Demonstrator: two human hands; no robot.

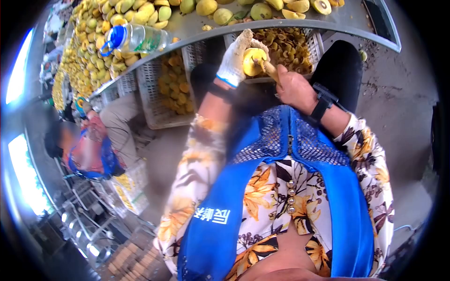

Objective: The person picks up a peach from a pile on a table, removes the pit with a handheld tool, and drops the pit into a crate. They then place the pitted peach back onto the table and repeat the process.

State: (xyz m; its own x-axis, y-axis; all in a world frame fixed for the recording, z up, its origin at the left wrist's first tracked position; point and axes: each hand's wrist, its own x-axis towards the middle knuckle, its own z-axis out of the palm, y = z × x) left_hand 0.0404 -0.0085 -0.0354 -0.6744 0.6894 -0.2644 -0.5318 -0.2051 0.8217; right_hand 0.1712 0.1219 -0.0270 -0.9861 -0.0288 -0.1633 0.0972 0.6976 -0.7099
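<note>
My left hand [232, 60], in a white work glove with a blue cuff edge, is closed around a halved yellow fruit [252, 67], perhaps a peach. A brownish spot shows in the middle of its cut face. In my bare right hand [296, 92] is a tool with a wooden handle [270, 70]. The tool's tip meets the fruit, so its exact shape is hidden. Both hands are over a white crate [315, 43] of brown-yellow fruit scraps, between my knees and below the table edge.
A curved metal table [197, 32] runs ahead, piled with yellow-green fruit [140, 14], some halved. A clear bottle with a blue cap [140, 38] lies near its edge. Another white crate [152, 100] holds yellow pieces. A co-worker [93, 145] sits to the left.
</note>
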